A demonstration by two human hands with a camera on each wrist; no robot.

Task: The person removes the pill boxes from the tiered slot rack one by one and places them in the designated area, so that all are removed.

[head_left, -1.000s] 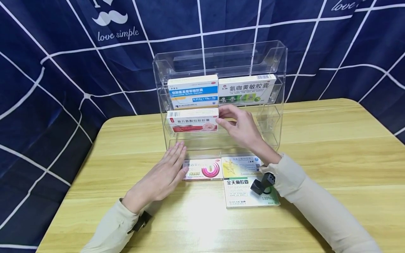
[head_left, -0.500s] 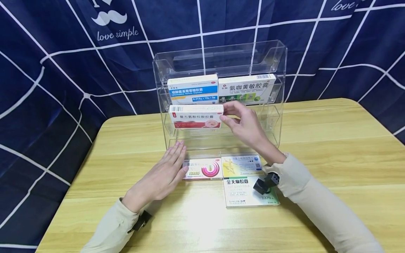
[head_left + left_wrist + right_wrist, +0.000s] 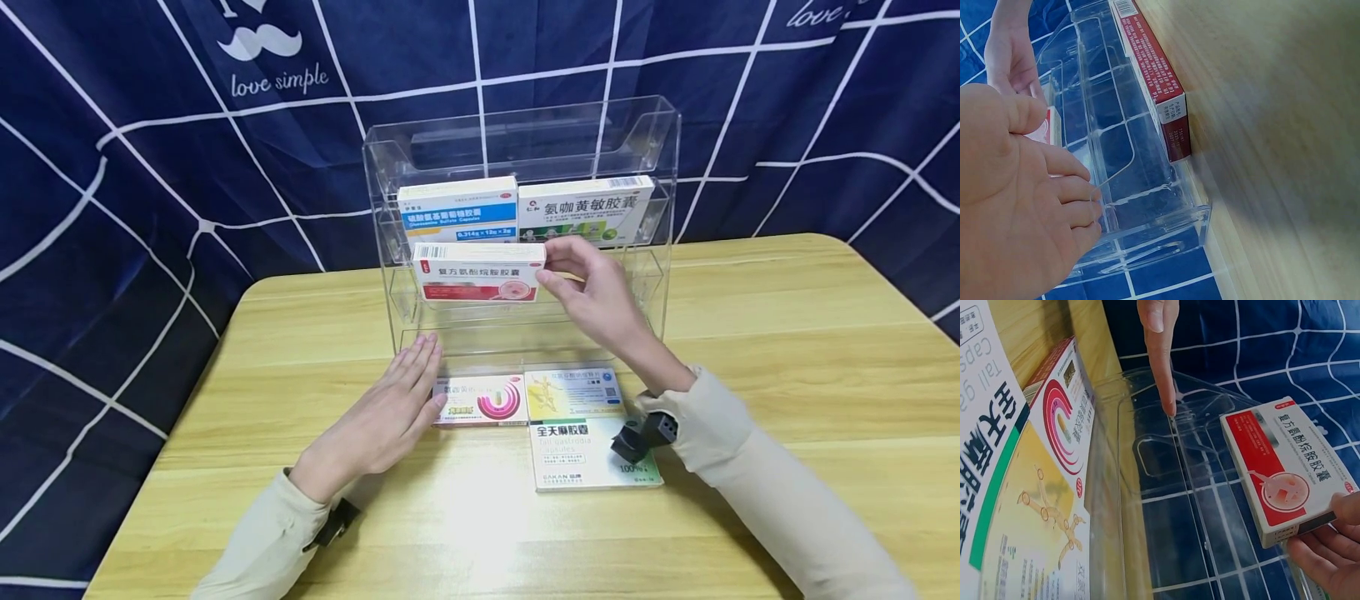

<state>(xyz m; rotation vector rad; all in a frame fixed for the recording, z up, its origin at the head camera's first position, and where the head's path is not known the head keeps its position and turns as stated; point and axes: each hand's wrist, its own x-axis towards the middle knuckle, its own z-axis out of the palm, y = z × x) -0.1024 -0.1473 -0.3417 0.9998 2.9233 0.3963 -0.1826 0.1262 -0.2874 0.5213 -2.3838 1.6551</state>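
My right hand (image 3: 603,296) pinches the right end of a white and red medicine box (image 3: 480,273), thumb in front and fingers behind. The box is level, in front of the clear acrylic rack (image 3: 510,340), around its middle tier. The right wrist view shows the red panel of the box (image 3: 1275,469) turned up beside the rack. My left hand (image 3: 382,421) lies with straight fingers at the rack's lower left front corner, its fingertips overlapping the rack's edge in the head view. Beside its thumb lies a white and pink medicine box (image 3: 480,402).
On a higher tier stand a blue and white medicine box (image 3: 459,215) and a green and white one (image 3: 583,212). A yellow and white box (image 3: 573,393) and a larger white and green box (image 3: 566,457) lie on the wooden table (image 3: 787,358) in front.
My right hand has lifted the white and red box up and moved it to the right, in front of the blue and white box's lower edge. The left hand has stayed still.
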